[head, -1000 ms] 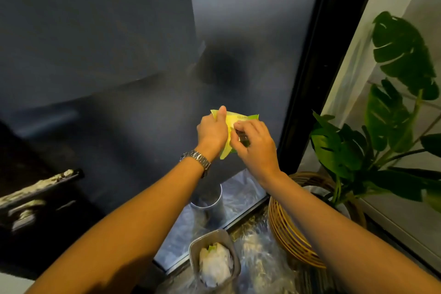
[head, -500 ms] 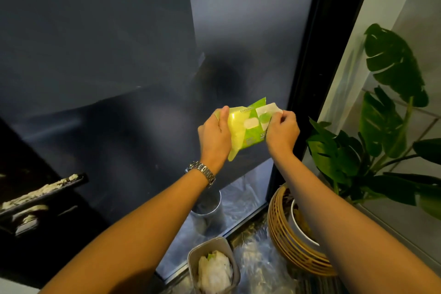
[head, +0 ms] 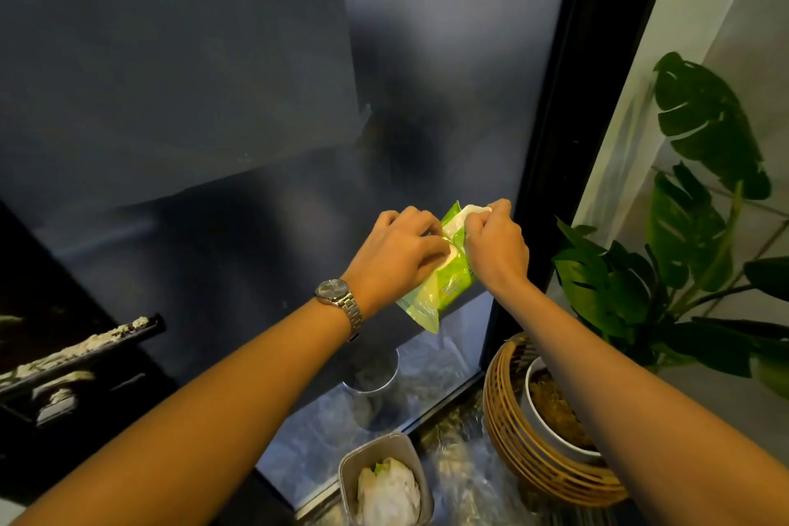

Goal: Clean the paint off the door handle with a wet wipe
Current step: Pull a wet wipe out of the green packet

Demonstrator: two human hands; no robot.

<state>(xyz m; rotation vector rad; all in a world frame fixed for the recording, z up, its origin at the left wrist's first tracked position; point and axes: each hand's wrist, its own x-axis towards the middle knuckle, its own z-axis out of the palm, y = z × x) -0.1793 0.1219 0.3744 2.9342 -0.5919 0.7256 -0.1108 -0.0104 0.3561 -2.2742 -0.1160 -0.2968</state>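
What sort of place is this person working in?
Probably a home doorway in the middle of repainting: a paint-smeared door handle at the left, plastic sheeting over the floor, and a potted plant in a wicker basket beside the dark frame.

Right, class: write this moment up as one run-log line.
step: opening wipe pack | left hand: holds pack | right hand: pinches flap at its top | door handle: paint-smeared, untouched

My left hand (head: pixel 397 252) grips the green wipe pack (head: pixel 444 290) on its left side; my right hand (head: pixel 495 252) pinches the white flap (head: pixel 465 213) at the pack's top. Far left of the pack is the paint-crusted door handle (head: pixel 81 350); below the pack, a metal tub (head: pixel 384 438).
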